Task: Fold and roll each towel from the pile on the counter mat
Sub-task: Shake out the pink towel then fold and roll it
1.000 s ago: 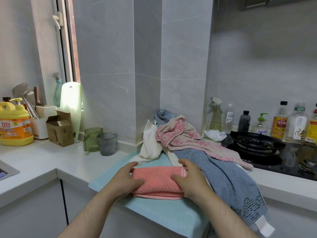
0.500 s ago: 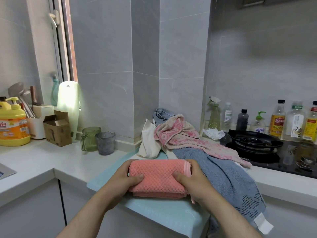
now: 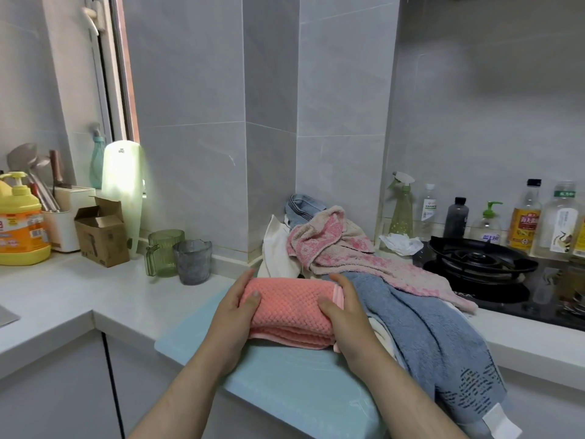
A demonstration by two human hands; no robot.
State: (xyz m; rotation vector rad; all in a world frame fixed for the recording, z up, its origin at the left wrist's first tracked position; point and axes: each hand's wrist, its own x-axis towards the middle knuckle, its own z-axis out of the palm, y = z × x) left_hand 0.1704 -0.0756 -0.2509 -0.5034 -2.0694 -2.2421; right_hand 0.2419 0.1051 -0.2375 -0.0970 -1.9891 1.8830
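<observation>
A rolled towel (image 3: 291, 307) is lying on the mat (image 3: 285, 381) at the counter's (image 3: 63, 293) front edge, with the left hand (image 3: 232, 315) gripping its left end and the right hand (image 3: 346, 315) its right. The towel pile (image 3: 342, 245) is sitting behind and to the right. Two cups (image 3: 192, 263) are standing left of the pile, the stove (image 3: 474, 259) is sitting right of it, and bottles (image 3: 525, 217) are lining the wall behind the stove.

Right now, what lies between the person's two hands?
The salmon towel, a thick folded bundle, fills the stretch. The left hand grips one end and the right hand the other, on the blue mat. The head view shows this.
</observation>
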